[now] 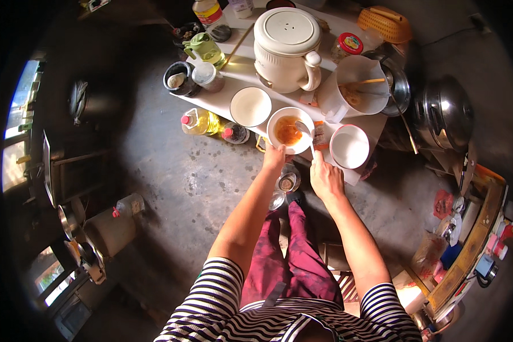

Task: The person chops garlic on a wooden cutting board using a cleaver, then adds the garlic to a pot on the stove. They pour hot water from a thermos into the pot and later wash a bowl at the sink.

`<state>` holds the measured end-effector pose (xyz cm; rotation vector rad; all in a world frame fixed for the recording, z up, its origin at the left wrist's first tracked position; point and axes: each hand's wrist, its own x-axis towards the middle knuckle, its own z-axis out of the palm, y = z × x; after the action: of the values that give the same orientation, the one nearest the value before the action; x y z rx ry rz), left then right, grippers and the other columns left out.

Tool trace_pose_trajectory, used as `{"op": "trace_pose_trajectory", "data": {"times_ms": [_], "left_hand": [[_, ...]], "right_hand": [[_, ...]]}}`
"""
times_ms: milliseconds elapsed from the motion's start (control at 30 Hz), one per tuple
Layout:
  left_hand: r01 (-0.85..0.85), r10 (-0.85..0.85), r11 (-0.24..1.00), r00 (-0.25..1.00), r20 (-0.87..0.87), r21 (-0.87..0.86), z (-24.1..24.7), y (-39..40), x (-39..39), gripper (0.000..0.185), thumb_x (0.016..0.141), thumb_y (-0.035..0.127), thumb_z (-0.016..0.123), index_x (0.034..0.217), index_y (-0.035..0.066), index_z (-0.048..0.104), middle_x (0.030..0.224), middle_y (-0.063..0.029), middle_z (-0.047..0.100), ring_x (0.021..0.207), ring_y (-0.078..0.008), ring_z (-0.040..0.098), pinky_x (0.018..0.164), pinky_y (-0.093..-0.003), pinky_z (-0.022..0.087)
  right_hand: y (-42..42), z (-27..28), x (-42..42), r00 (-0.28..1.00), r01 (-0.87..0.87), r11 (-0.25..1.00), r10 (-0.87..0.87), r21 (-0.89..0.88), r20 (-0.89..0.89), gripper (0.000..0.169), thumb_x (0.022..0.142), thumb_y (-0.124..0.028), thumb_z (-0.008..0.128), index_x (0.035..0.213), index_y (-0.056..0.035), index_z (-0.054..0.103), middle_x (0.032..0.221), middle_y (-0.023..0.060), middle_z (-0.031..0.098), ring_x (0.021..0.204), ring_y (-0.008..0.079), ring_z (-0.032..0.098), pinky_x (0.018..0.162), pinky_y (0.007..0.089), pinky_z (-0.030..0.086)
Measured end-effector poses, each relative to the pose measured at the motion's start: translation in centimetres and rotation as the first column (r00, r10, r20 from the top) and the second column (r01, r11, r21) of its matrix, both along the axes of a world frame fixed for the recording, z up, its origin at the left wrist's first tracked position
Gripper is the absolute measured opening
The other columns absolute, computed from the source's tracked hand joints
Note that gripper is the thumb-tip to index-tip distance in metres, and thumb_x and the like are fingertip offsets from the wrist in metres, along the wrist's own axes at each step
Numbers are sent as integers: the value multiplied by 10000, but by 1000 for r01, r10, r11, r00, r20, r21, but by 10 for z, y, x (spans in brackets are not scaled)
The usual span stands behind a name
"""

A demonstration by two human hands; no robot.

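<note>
My left hand (pixel 275 157) grips the near rim of a white bowl (pixel 273 139) at the table's front edge. An orange-brown liquid, perhaps beaten egg, lies in the bowl (pixel 288 131). My right hand (pixel 327 176) holds the handle of a spoon (pixel 312 147), whose metal head rests inside the bowl over the liquid. Left of it stands a bowl with a dark rim (pixel 251 107), pale inside. To the right is a white bowl with a red rim (pixel 349 146). An orange printed packet (pixel 319 133) lies partly hidden between the bowls.
Behind the bowls stand a cream lidded pot (pixel 287 51) and a large plastic measuring jug (pixel 355 87) with a wooden-handled utensil. A green-topped oil jug (pixel 206 50) and dark mortar (pixel 181 80) are at left. Bottles of oil (pixel 201 121) and dark liquid (pixel 236 133) stand on the floor.
</note>
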<state>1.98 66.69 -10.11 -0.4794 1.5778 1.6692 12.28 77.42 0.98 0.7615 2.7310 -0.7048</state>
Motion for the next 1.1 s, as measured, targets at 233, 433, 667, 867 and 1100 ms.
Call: {"op": "trace_pose_trajectory", "data": {"times_ms": [233,433,667,867,1100], "left_hand": [[31,-32,999,995,-99,-10,-4,-20,14,462,804,-15,425,1250,41,319,1063,-164,531,849,-251,607,599,-319,558],[392,-418,906,888,-191,-162,22,-62,51,357,817,37,416,1169,13,362,1006,-196,557,829,-268,600,721,-354,488],[715,-739,673,635,-227,-190,75,-68,103,382,805,52,457,1180,48,384,990,-268,565,985,-423,550,812,-445,443],[892,-872,450,449,-194,40,73,-38,136,589,886,254,564,1357,78,258,1060,-176,559,879,-217,588,763,-324,473],[821,-815,571,569,-111,12,80,-7,115,277,897,156,534,1111,-20,522,935,-109,597,863,-141,559,777,-266,455]], "right_hand": [[-20,-26,42,789,341,800,-529,-494,-312,125,917,-120,377,865,-27,442,747,128,513,717,300,540,676,374,428],[-49,-30,87,632,585,586,-763,-560,-139,288,839,-238,620,968,-44,451,688,31,444,617,144,454,568,303,403],[-81,-40,148,344,741,156,-924,-653,168,205,807,-257,654,900,-90,581,634,-63,500,423,22,354,367,197,255],[-68,-41,217,119,665,-178,-934,-726,338,93,805,-209,590,821,-143,527,537,-74,401,356,19,297,305,204,188],[21,-54,247,-21,893,-137,-964,-428,265,208,735,-249,595,815,-78,508,579,14,414,448,118,368,376,264,265]]}}
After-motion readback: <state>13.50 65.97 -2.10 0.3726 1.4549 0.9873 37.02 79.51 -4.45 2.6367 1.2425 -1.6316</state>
